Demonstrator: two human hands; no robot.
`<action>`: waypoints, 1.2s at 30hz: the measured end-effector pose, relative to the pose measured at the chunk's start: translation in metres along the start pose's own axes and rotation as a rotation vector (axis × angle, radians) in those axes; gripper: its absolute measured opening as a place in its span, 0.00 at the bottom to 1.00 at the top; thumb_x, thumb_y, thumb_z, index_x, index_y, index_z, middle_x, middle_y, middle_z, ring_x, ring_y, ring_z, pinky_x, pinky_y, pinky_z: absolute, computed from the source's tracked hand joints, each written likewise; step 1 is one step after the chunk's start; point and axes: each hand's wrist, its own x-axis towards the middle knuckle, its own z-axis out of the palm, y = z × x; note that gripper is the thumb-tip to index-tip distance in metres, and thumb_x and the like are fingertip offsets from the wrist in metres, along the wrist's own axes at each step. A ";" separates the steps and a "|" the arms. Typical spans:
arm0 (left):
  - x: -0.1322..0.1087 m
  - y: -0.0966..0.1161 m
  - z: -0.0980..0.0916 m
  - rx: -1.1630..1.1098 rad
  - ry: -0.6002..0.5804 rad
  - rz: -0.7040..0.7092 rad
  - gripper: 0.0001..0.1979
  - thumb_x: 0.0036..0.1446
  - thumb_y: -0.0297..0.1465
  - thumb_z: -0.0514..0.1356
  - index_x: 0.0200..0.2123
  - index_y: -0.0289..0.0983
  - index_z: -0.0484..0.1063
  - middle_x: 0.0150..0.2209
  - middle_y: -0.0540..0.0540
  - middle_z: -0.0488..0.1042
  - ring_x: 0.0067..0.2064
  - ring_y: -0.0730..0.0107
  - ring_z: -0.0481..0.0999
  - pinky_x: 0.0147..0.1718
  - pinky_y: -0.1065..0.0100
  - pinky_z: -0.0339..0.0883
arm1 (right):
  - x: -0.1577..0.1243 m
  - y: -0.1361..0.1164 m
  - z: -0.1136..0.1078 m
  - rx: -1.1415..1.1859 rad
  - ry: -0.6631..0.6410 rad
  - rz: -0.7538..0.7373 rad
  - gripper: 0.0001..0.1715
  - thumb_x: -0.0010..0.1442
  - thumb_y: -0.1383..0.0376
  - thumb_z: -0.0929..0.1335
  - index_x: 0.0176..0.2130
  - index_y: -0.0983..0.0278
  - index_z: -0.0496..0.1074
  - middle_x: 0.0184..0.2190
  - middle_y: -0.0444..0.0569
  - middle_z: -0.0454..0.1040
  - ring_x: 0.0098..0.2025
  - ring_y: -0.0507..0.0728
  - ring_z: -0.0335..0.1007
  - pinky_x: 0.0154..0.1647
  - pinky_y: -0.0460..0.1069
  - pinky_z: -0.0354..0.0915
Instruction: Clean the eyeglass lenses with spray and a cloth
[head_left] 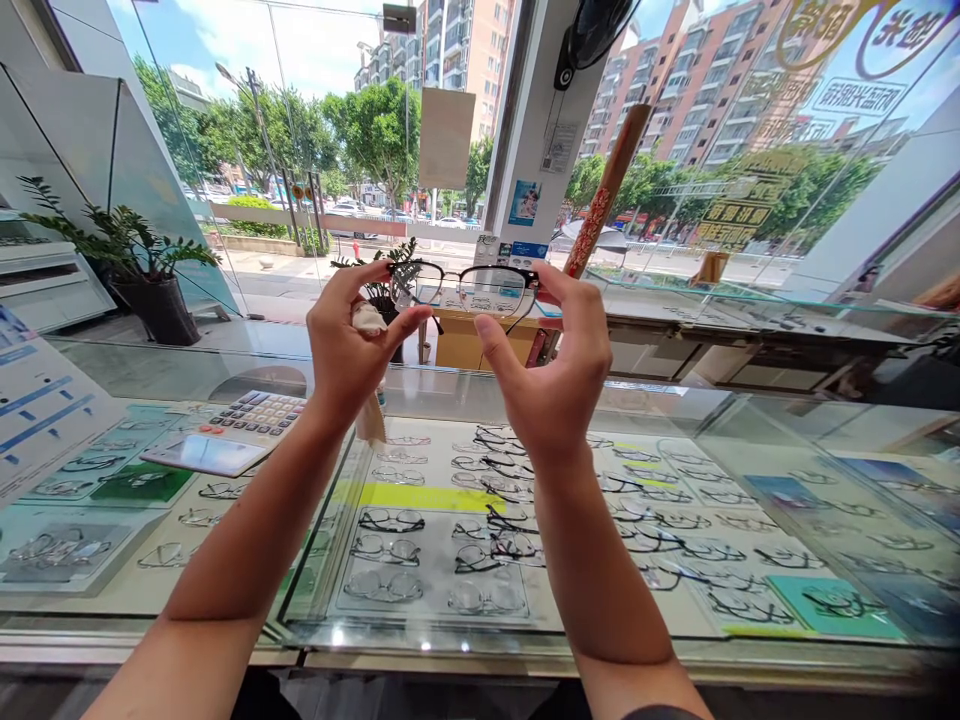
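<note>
Both hands hold a pair of eyeglasses point(495, 288) up above the glass counter, level with the window. The frame has a dark upper rim and clear lenses. My left hand point(349, 335) grips the left end, fingers at the top corner and thumb below the lens. A crumpled whitish cloth point(368, 318) is tucked in that same palm, with a beige piece hanging below the hand. My right hand point(559, 355) pinches the right end near the hinge, its thumb under the right lens. The temples point away and are partly hidden.
Beneath my arms is a glass display case point(420, 630) with many eyeglasses inside. A calculator point(259, 412) lies on its top at the left, near a printed sheet point(45, 405). Beyond stand a potted plant point(154, 300), a leaning wooden pole point(611, 185) and a further counter point(675, 350).
</note>
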 end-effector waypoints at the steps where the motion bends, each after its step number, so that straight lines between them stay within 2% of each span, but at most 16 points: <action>1: 0.000 0.000 0.001 -0.008 -0.006 -0.008 0.34 0.58 0.62 0.73 0.56 0.44 0.82 0.51 0.40 0.85 0.48 0.56 0.84 0.42 0.57 0.79 | 0.000 -0.001 0.000 0.004 -0.003 0.002 0.32 0.71 0.53 0.74 0.70 0.51 0.70 0.62 0.56 0.78 0.67 0.74 0.74 0.65 0.74 0.75; 5: -0.002 -0.002 0.004 -0.045 -0.019 -0.030 0.35 0.57 0.62 0.73 0.56 0.44 0.81 0.52 0.39 0.85 0.48 0.56 0.84 0.42 0.58 0.78 | -0.001 -0.004 0.000 -0.006 -0.007 0.009 0.34 0.70 0.56 0.74 0.72 0.49 0.68 0.65 0.55 0.75 0.72 0.76 0.70 0.66 0.75 0.75; 11: -0.007 -0.001 0.007 0.013 0.082 0.011 0.37 0.57 0.60 0.75 0.61 0.44 0.78 0.55 0.40 0.82 0.47 0.56 0.81 0.46 0.55 0.77 | -0.003 0.003 0.005 0.048 -0.032 0.025 0.36 0.72 0.56 0.71 0.74 0.49 0.65 0.70 0.56 0.73 0.73 0.75 0.71 0.65 0.75 0.77; 16: -0.013 0.006 0.009 0.024 0.141 0.046 0.38 0.59 0.58 0.74 0.64 0.44 0.75 0.59 0.37 0.78 0.55 0.49 0.80 0.51 0.53 0.77 | -0.004 0.013 0.011 0.089 -0.062 0.056 0.41 0.71 0.57 0.71 0.77 0.50 0.61 0.73 0.58 0.71 0.74 0.75 0.71 0.63 0.72 0.79; 25: -0.018 0.003 0.009 0.039 0.178 0.142 0.42 0.59 0.58 0.74 0.69 0.44 0.72 0.63 0.35 0.73 0.64 0.43 0.75 0.52 0.53 0.77 | -0.005 0.022 0.016 0.197 -0.088 0.099 0.40 0.70 0.56 0.74 0.76 0.53 0.64 0.73 0.58 0.73 0.73 0.73 0.73 0.65 0.69 0.79; 31: -0.017 0.000 0.010 0.016 0.204 0.183 0.42 0.58 0.56 0.76 0.68 0.44 0.73 0.62 0.37 0.75 0.62 0.45 0.77 0.52 0.54 0.77 | -0.005 0.022 0.017 0.195 -0.072 0.094 0.40 0.69 0.57 0.74 0.75 0.53 0.66 0.72 0.58 0.74 0.72 0.72 0.74 0.63 0.68 0.80; 36: -0.016 -0.007 0.015 -0.028 0.192 0.160 0.41 0.59 0.55 0.77 0.68 0.44 0.73 0.62 0.38 0.77 0.53 0.53 0.81 0.50 0.56 0.78 | -0.005 0.019 0.016 0.203 -0.063 0.091 0.39 0.69 0.56 0.75 0.74 0.52 0.66 0.71 0.56 0.74 0.72 0.73 0.73 0.68 0.72 0.76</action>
